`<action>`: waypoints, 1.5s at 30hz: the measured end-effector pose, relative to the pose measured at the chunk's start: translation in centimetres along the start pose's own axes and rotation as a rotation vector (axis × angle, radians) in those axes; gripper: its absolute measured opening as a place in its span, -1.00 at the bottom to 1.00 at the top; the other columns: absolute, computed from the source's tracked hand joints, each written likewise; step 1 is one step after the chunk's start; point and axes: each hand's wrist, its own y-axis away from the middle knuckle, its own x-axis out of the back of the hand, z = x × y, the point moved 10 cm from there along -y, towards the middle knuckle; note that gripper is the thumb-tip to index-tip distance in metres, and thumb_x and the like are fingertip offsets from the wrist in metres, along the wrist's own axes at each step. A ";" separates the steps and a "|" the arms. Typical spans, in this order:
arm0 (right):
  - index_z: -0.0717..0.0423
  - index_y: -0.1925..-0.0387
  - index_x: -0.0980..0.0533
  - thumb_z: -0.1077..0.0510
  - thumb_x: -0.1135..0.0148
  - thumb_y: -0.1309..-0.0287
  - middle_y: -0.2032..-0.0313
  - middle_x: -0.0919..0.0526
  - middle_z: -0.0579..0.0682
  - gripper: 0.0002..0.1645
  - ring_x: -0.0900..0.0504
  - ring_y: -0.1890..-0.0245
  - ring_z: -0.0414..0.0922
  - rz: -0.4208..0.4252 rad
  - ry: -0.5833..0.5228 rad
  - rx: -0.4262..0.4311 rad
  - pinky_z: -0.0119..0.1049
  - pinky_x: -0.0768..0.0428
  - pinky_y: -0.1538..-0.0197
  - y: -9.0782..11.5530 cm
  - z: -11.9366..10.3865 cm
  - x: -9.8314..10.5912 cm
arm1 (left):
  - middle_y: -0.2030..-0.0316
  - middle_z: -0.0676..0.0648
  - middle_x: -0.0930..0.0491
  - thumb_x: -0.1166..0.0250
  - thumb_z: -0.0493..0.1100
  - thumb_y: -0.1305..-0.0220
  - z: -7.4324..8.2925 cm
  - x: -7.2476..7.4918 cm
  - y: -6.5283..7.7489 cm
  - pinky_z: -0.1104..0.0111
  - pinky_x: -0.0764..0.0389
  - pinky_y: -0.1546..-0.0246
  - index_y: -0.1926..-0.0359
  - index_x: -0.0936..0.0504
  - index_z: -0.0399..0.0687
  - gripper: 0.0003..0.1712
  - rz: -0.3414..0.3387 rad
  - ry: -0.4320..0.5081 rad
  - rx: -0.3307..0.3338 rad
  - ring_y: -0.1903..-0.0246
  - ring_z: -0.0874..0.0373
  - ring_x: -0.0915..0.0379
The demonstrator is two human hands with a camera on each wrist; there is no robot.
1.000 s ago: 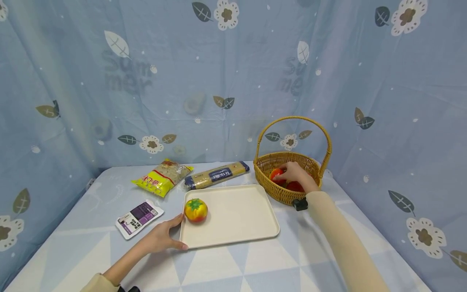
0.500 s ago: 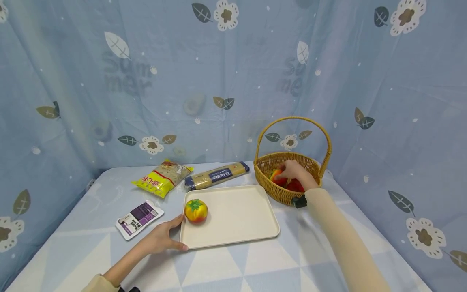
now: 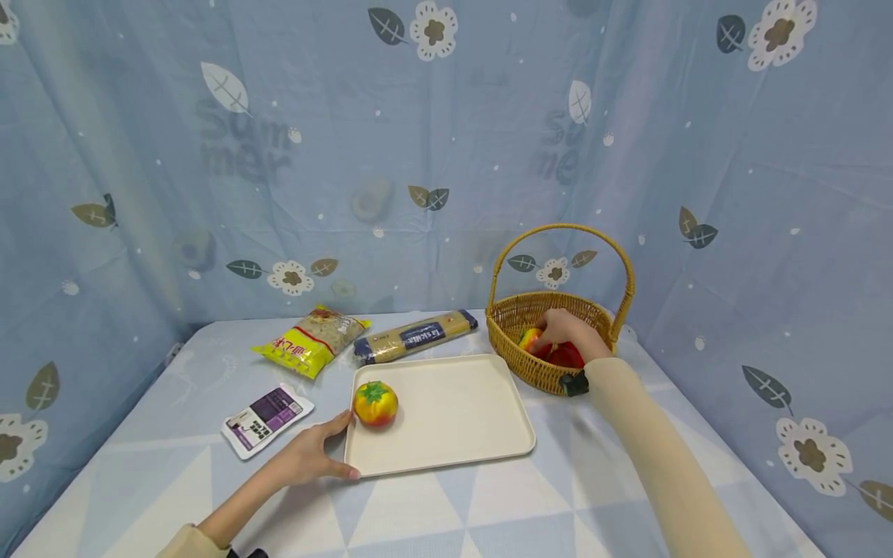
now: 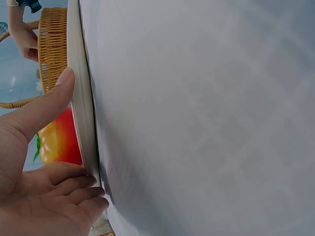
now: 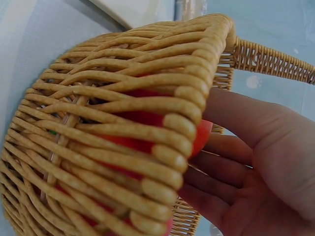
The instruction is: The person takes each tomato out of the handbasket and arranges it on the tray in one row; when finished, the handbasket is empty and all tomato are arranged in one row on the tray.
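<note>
My left hand [image 3: 310, 455] touches the left edge and near corner of a cream tray [image 3: 446, 434], its thumb and fingers spread. In the left wrist view, the thumb lies at the tray's rim [image 4: 84, 113] and the fingertips rest against it. A yellow-red tomato [image 3: 375, 403] with a green top sits at the tray's left end. My right hand [image 3: 567, 332] reaches into a wicker basket [image 3: 523, 368] and grips a red-and-yellow fruit [image 3: 530, 339]. In the right wrist view, the basket's weave hides most of that fruit [image 5: 202, 137]. Dark red fruit [image 3: 567, 356] lies beside it.
Behind the tray lies a pack of spaghetti [image 3: 418, 335], left of the basket. A yellow snack-like bag [image 3: 310, 341] and a white-and-purple pouch [image 3: 267, 418] lie to the left. The basket's tall handle [image 3: 565, 226] arches over the right hand. A blue curtain [image 3: 446, 155] closes the back.
The fruit in my right hand has turned within the basket, showing more yellow and green than before. The left hand and the tray have stayed put.
</note>
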 end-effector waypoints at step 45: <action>0.25 -0.23 -0.42 -0.03 -0.49 0.01 -0.08 -0.57 0.22 -0.18 -0.55 0.00 0.11 0.363 -0.144 0.246 0.00 -0.57 -0.10 4.5 -4.5 3.5 | -0.35 -0.41 -0.14 -0.61 0.06 0.25 0.5 0.2 0.2 -0.13 -0.12 -0.31 -0.35 -0.16 -0.50 0.26 0.004 -0.005 -0.011 -0.33 -0.37 -0.04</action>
